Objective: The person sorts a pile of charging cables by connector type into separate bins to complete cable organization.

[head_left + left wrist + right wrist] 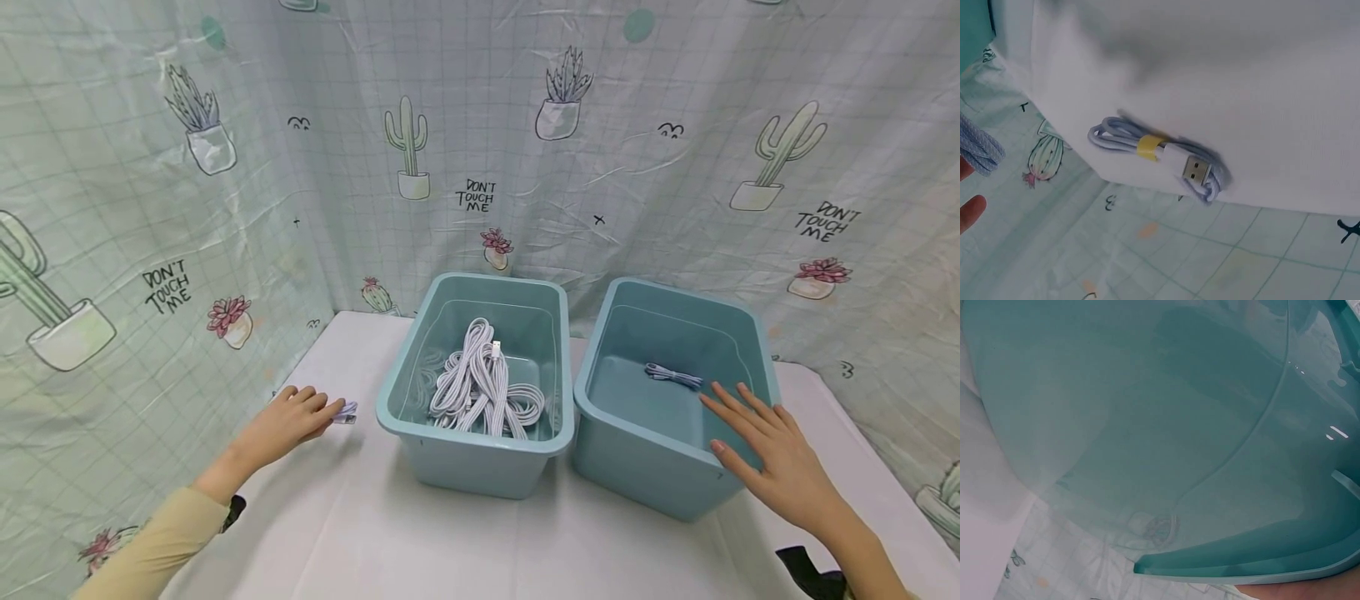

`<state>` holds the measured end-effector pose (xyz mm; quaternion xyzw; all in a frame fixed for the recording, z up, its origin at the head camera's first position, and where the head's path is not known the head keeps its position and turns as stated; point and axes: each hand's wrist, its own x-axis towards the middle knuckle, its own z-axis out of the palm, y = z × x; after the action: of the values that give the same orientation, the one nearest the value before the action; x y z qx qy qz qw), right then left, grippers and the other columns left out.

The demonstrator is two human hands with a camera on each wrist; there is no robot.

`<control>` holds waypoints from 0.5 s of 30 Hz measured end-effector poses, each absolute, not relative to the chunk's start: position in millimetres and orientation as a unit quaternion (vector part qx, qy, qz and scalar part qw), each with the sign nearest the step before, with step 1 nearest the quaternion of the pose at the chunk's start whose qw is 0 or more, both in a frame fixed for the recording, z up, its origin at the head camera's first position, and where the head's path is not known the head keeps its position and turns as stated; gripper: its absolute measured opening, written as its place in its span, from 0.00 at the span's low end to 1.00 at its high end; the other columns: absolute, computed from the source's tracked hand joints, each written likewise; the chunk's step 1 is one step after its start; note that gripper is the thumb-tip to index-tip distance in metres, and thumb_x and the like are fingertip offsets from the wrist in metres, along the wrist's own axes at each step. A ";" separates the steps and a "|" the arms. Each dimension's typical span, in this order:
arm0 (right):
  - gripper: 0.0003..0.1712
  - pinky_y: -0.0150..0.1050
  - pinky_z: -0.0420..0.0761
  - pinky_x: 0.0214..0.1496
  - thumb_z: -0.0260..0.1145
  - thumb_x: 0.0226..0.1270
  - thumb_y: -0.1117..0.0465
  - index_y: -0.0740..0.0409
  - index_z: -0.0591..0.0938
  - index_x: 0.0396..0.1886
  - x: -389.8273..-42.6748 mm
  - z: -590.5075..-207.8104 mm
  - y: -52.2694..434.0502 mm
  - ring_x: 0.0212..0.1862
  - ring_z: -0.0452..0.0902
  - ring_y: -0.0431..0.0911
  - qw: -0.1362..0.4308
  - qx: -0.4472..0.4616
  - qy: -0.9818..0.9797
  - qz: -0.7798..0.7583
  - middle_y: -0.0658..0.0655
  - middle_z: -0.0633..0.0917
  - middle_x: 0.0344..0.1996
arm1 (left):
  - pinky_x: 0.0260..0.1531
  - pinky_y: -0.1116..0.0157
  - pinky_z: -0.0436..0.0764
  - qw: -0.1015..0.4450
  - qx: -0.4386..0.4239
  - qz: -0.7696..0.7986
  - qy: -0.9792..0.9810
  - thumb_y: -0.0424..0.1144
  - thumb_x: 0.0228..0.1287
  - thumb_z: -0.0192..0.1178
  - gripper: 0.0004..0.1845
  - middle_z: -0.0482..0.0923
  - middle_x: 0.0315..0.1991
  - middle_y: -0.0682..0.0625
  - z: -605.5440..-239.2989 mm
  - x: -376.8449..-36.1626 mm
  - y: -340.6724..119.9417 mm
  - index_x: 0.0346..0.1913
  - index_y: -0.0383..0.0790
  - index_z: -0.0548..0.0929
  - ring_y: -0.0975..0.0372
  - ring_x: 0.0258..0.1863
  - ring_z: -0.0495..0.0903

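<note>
My left hand is over the left side of the table, pinching a pale lilac cable bundle at its fingertips. The left wrist view catches that held bundle at its left edge, by the fingertips. A second coiled USB cable with a yellow band lies on the table there; my hand hides it in the head view. My right hand, fingers straight and spread, is over the near right rim of the right bin. A tied cable bundle lies on that bin's floor.
Left of that bin stands another blue-green bin, holding several white cables. Both bins stand close together on a white-covered table. A cactus-print curtain hangs behind and along the left side.
</note>
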<state>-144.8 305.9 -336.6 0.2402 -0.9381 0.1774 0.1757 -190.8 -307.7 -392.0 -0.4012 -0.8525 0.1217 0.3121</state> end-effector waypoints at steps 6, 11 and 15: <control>0.33 0.62 0.32 0.65 0.60 0.59 0.56 0.46 0.63 0.65 -145.2 -337.1 306.6 0.72 0.36 0.39 0.178 0.238 -0.938 0.178 0.37 0.51 0.68 | 0.24 0.62 0.67 0.328 -0.405 0.128 -0.844 0.45 0.72 0.21 0.28 0.71 0.25 0.50 -372.5 -194.5 -307.9 0.41 0.41 0.77 0.57 0.25 0.69; 0.33 0.63 0.32 0.65 0.60 0.58 0.57 0.47 0.63 0.65 -145.1 -337.1 306.8 0.71 0.36 0.38 0.177 0.241 -0.937 0.182 0.39 0.52 0.68 | 0.25 0.62 0.66 0.327 -0.404 0.143 -0.842 0.45 0.71 0.18 0.29 0.70 0.26 0.49 -354.6 -197.5 -305.4 0.43 0.41 0.76 0.56 0.26 0.69; 0.33 0.63 0.32 0.65 0.60 0.58 0.57 0.46 0.63 0.65 -145.4 -337.0 306.5 0.71 0.36 0.38 0.180 0.245 -0.935 0.183 0.38 0.52 0.68 | 0.25 0.62 0.66 0.332 -0.406 0.169 -0.835 0.42 0.71 0.18 0.28 0.68 0.24 0.49 -339.3 -200.6 -301.4 0.43 0.41 0.74 0.56 0.25 0.67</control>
<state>-145.4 306.5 -337.0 0.2446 -0.9351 0.1828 0.1797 -200.6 -301.4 -339.3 -0.4055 -0.8348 0.1693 0.3317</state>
